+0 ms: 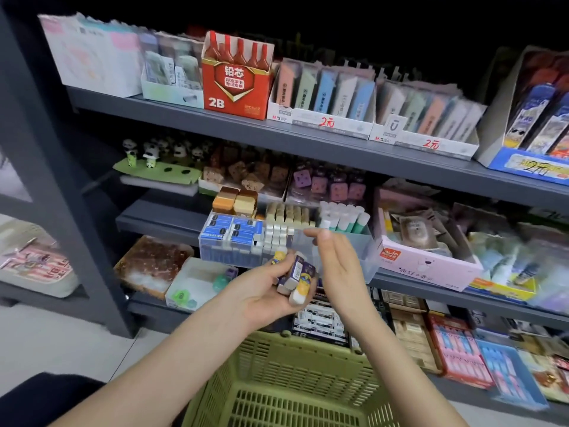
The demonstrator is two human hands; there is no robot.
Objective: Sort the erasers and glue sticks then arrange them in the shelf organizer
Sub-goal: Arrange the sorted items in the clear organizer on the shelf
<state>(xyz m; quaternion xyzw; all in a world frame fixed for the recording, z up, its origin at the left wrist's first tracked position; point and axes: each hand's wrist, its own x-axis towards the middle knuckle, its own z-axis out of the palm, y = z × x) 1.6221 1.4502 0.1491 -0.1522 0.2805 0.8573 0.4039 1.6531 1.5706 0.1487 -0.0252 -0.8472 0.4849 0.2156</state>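
Note:
My left hand (264, 291) grips a bunch of several purple-and-yellow sleeved erasers (297, 274) in front of the middle shelf. My right hand (335, 263) hovers just right of them, fingers straight and relaxed, holding nothing. Behind both hands stands the clear shelf organizer (363, 251). It holds blue-sleeved erasers (232, 231) at the left, small white erasers (277, 235) in the middle and upright glue sticks (345, 217) with white caps at the back right. Its front right compartment looks bare.
A green plastic basket (286, 383) sits below my arms. A pink box (431, 260) stands right of the organizer, brown block erasers (235, 200) behind it. Grey shelves (308, 140) above and below carry boxed stationery. A white tray (197, 282) lies lower left.

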